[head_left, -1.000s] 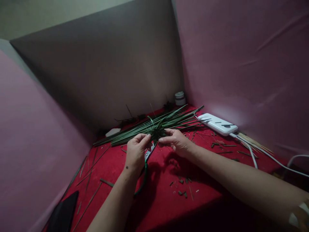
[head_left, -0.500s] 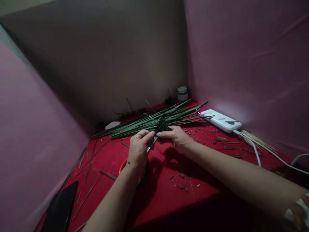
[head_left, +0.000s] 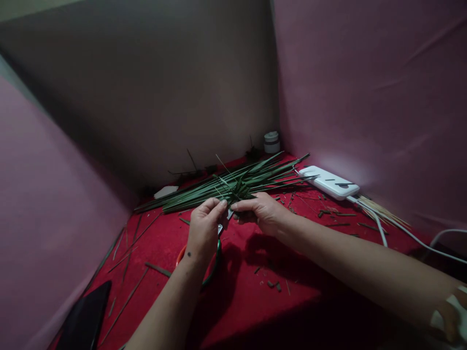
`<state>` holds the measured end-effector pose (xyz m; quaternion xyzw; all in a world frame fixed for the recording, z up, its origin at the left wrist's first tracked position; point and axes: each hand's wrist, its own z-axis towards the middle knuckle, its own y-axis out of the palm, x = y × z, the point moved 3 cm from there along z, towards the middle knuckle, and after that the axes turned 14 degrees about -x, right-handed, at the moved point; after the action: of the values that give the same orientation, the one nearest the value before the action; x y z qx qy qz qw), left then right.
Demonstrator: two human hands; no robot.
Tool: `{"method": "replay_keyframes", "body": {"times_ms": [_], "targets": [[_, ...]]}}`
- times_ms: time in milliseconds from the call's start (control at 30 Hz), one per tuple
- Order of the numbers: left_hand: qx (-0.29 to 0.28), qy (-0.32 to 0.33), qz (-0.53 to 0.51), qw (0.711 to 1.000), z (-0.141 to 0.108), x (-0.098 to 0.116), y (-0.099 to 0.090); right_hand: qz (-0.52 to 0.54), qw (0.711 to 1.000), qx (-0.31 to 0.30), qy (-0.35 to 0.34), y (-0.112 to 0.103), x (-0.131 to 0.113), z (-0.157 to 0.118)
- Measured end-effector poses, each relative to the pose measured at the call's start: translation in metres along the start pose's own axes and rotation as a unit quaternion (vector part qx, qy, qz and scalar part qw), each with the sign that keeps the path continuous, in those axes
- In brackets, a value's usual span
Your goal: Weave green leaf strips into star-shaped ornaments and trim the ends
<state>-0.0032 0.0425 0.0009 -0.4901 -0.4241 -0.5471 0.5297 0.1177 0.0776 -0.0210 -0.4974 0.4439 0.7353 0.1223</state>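
A dark green piece of folded leaf strips (head_left: 241,188) is held up between my two hands over the red cloth. My left hand (head_left: 206,221) is closed, its thumb and forefinger pinching the near left side of the piece. From the other side my right hand (head_left: 264,210) grips it, thumb on top and fingers curled beneath. What exactly lies between the fingertips is too dark to make out. Under my left wrist are scissors (head_left: 217,260) with orange and green handles, partly hidden by the arm. Just behind my hands lies a bundle of long green leaves (head_left: 197,193).
On the right a white power bank (head_left: 330,182) with a cable rests against the pink wall, near thin sticks (head_left: 386,212). A lidded white jar (head_left: 272,142) stands in the back corner. A black phone-like slab (head_left: 87,316) lies front left. Leaf scraps (head_left: 273,286) litter the red cloth (head_left: 251,311).
The whole view has shifted slightly, so things sit a little further left. My fingertips are slightly further apart, and more of the scissors shows. Both hands still hold the leaf piece.
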Motion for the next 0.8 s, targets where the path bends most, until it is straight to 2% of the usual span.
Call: {"method": "replay_keyframes", "body": {"times_ms": [167,333,467,533,667,800], "targets": [[-0.036,-0.023,-0.073,0.996,0.002,-0.009,0.000,-0.003,1.000,0.006,0.000,-0.002,0.007,0.002],[-0.035,-0.033,-0.119,0.992,0.005,-0.012,-0.004,-0.057,0.998,-0.041,-0.006,0.000,-0.005,-0.001],[-0.021,-0.041,-0.127,0.991,0.006,-0.008,-0.008,-0.094,0.995,0.006,-0.012,-0.013,-0.023,0.001],[-0.023,-0.045,-0.127,0.991,0.006,-0.006,-0.008,-0.103,0.995,0.002,-0.006,-0.019,-0.029,0.005],[-0.029,-0.050,-0.122,0.991,0.004,-0.003,-0.007,-0.135,0.990,-0.007,-0.029,-0.022,-0.031,0.011],[-0.028,-0.032,-0.119,0.992,0.003,-0.003,-0.007,-0.158,0.985,0.021,-0.068,-0.019,-0.027,0.009]]}}
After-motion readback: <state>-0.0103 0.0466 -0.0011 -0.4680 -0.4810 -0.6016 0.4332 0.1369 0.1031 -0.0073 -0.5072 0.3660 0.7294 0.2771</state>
